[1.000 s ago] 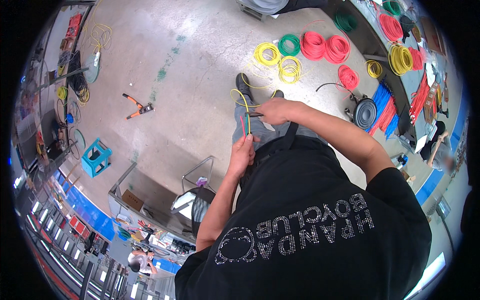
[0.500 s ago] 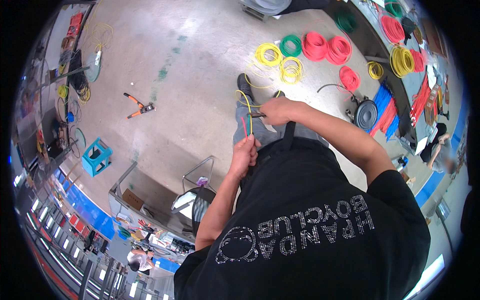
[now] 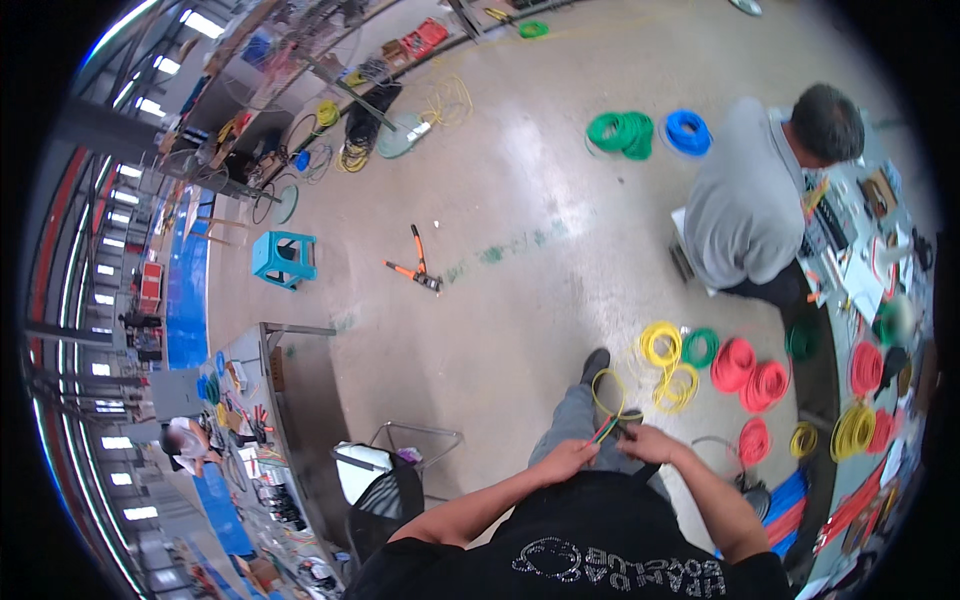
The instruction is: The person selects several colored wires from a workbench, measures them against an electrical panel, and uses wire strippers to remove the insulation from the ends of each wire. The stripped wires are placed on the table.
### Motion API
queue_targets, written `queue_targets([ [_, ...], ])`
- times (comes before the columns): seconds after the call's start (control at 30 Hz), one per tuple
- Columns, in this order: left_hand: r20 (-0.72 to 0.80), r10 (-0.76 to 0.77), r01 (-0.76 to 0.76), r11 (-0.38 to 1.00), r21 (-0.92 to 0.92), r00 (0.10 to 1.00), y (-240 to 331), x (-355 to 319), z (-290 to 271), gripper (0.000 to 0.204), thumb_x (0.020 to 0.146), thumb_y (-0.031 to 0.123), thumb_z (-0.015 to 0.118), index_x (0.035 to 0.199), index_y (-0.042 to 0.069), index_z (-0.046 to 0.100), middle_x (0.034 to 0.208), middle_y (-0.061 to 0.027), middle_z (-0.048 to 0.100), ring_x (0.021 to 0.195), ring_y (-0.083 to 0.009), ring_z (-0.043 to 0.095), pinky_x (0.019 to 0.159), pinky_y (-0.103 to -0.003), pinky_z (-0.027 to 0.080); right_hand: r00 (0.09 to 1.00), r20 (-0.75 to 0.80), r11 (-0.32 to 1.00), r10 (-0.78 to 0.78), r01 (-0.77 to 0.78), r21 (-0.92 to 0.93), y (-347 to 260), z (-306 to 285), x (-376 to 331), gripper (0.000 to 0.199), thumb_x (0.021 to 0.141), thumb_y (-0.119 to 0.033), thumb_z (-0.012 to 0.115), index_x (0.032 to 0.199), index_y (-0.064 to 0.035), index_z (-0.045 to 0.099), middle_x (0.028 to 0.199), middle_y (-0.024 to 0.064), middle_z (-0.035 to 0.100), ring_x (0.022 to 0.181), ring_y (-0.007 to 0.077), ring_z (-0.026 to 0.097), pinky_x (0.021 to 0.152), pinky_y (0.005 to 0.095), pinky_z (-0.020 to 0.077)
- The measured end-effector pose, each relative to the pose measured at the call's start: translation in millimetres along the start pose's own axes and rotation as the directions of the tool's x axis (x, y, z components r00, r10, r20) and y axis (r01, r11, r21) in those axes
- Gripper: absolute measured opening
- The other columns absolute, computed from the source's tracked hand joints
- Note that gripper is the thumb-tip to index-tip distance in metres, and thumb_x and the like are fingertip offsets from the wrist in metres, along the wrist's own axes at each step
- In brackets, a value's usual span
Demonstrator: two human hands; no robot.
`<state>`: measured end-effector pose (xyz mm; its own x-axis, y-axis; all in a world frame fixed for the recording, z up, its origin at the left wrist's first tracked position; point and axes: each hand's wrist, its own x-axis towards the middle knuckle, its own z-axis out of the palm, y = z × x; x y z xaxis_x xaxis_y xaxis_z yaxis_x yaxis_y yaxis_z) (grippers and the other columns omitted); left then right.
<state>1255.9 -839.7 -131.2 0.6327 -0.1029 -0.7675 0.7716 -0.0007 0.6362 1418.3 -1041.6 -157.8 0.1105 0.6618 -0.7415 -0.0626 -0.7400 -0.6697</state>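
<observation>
In front of my waist, my left hand (image 3: 568, 458) is closed around thin red, green and yellow wires (image 3: 604, 430), whose ends stick out past the fingers. A yellow wire (image 3: 594, 388) rises from there in a loose loop above my shoes. Just to the right, my right hand (image 3: 647, 444) is closed, close to the wires. A small dark tool (image 3: 628, 416) shows at its fingertips; its kind is too small to make out. Whether the tool touches the wires cannot be told.
Orange-handled pliers (image 3: 417, 268) lie on the floor beyond a chair (image 3: 395, 490). A turquoise stool (image 3: 285, 258) stands further left. Yellow (image 3: 675, 388), green (image 3: 700, 347) and red (image 3: 733, 364) wire coils lie ahead right. A seated person (image 3: 745, 200) works at the right-hand bench.
My view has tilted up and turned, bringing the seated person and more coils in. My right hand has come lower, nearer the left. Both hands remain closed by the wires.
</observation>
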Motion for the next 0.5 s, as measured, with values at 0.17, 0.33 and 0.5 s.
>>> queue_targets([
  [0.17,0.037,0.052,-0.054,0.997,0.057,0.998,14.9,11.8,-15.0,0.048,0.104,0.046,0.051,0.08,0.007,0.064,0.063,-0.0018,0.053,0.057,-0.0129,0.049,0.054,-0.034,0.039,0.902,-0.425,0.997,-0.079,0.065,-0.048,23.6,20.3,22.1,0.037,0.089,-0.038,0.076,0.084,-0.0023,0.066,0.07,0.0091,0.064,0.066,0.0205,0.061,0.065,0.0371,0.0504],
  [0.33,-0.045,0.085,-0.096,0.93,-0.356,0.995,46.1,2.8,-39.6,0.041,0.105,0.048,0.051,0.09,0.011,0.061,0.059,0.0043,0.042,0.049,-0.0079,0.04,0.046,-0.028,0.032,0.668,-0.744,0.831,0.012,0.408,0.379,-29.7,-43.5,14.6,0.036,0.097,-0.026,0.067,0.068,-0.0069,0.055,0.055,0.0016,0.054,0.046,0.0127,0.052,0.047,0.0307,0.0406],
  [0.5,0.141,0.291,-0.078,0.628,-0.774,0.946,89.6,-52.4,-27.3,0.034,0.107,0.043,0.047,0.098,0.011,0.056,0.062,0.008,0.034,0.052,-0.0062,0.032,0.049,-0.025,0.027,0.821,-0.433,0.855,-0.371,0.484,0.184,-112.7,-50.2,-39.4,0.036,0.096,-0.034,0.07,0.114,-0.003,0.074,0.063,-0.0019,0.056,0.059,0.007,0.054,0.057,0.0274,0.0425],
])
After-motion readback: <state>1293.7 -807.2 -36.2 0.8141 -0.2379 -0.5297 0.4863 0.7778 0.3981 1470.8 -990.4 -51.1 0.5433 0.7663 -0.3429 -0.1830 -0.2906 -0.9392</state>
